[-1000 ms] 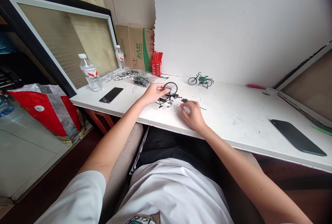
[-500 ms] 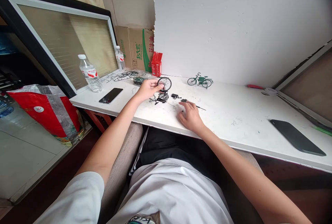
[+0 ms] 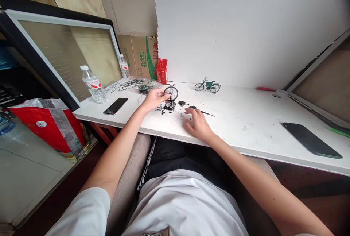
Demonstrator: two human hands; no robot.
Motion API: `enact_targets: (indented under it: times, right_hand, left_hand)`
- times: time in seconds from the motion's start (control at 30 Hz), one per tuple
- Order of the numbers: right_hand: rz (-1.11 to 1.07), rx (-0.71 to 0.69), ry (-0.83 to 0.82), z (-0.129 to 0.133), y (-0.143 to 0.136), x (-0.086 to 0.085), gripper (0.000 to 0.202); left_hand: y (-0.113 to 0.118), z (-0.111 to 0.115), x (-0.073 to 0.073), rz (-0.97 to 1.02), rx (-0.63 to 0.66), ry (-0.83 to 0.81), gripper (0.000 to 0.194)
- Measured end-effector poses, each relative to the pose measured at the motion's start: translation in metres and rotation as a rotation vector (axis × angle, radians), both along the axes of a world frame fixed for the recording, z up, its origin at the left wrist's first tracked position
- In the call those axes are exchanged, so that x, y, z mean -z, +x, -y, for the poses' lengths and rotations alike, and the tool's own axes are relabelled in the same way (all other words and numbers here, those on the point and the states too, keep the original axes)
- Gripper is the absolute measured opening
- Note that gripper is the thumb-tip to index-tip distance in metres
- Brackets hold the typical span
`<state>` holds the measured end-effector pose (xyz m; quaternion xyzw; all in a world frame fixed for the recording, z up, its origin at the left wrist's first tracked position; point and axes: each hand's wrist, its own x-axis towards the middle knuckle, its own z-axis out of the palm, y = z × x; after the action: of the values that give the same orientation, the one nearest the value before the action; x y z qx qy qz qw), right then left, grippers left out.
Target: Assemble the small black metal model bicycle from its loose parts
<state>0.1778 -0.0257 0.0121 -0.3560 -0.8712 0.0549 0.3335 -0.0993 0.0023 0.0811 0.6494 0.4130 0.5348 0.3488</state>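
Held the spoked black wheel (image 3: 177, 93) of a small dark model bicycle (image 3: 169, 107) in the left hand (image 3: 153, 99), fingers grasping the left side of the rim above the white surface (image 3: 235, 123). Had the thin frame parts just below the wheel, towards the near edge; could not tell from this view whether resting or raised. Curved the right hand (image 3: 199, 124) loosely over the surface, to the right of the wheel, fingers released and bent, with the thumb spread apart from them. Had the index fingertip near the thicker end of a long, thin black piece (image 3: 207, 113); could not tell whether touching it.

Had a small black box-shaped part (image 3: 182, 103) between the hands, a little farther back, with tiny dark bits scattered nearby. Saw a green model bicycle (image 3: 209, 84) upright near the white board (image 3: 232, 31) at the back. Saw a clear plastic bag (image 3: 147, 87) of green and dark parts just behind the left hand, and flat black part frames (image 3: 125, 84) to the left of it. Saw a red box (image 3: 162, 71) beside a cardboard carton (image 3: 142, 55), two water bottles (image 3: 93, 85) at the left, a phone (image 3: 115, 105) lying near the front bottle, and a dark flat device (image 3: 311, 139) at the far right.
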Motion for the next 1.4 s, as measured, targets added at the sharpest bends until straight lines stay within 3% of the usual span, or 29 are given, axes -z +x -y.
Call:
enact_targets:
  times: [0.2, 0.33, 0.5, 0.67, 0.83, 1.13, 1.4]
  right_hand:
    - [-0.081, 0.100, -0.034, -0.015, 0.016, -0.006, 0.041]
    - [0.024, 0.244, -0.013, -0.036, 0.044, -0.013, 0.041]
    - [0.100, 0.145, 0.031, -0.054, 0.066, -0.008, 0.043]
    - [0.101, 0.059, 0.019, -0.054, 0.063, -0.001, 0.035]
    - [0.133, -0.012, 0.019, -0.046, 0.054, -0.001, 0.031]
    - [0.015, 0.157, -0.111, -0.046, 0.052, 0.002, 0.028]
    - [-0.013, 0.264, -0.087, -0.055, 0.058, 0.011, 0.055]
  left_hand:
    - [-0.002, 0.002, 0.000, -0.024, -0.019, -0.012, 0.048]
    - [0.000, -0.001, 0.008, 0.020, -0.014, -0.085, 0.046]
    - [0.006, -0.008, 0.031, 0.194, 0.071, -0.250, 0.039]
    - [0.008, -0.011, 0.046, 0.426, 0.085, -0.420, 0.032]
    - [0.008, -0.008, 0.050, 0.485, 0.097, -0.472, 0.029]
    - [0.007, -0.016, 0.063, 0.420, 0.055, -0.427, 0.030]
    - [0.003, -0.015, 0.062, 0.444, 0.086, -0.422, 0.037]
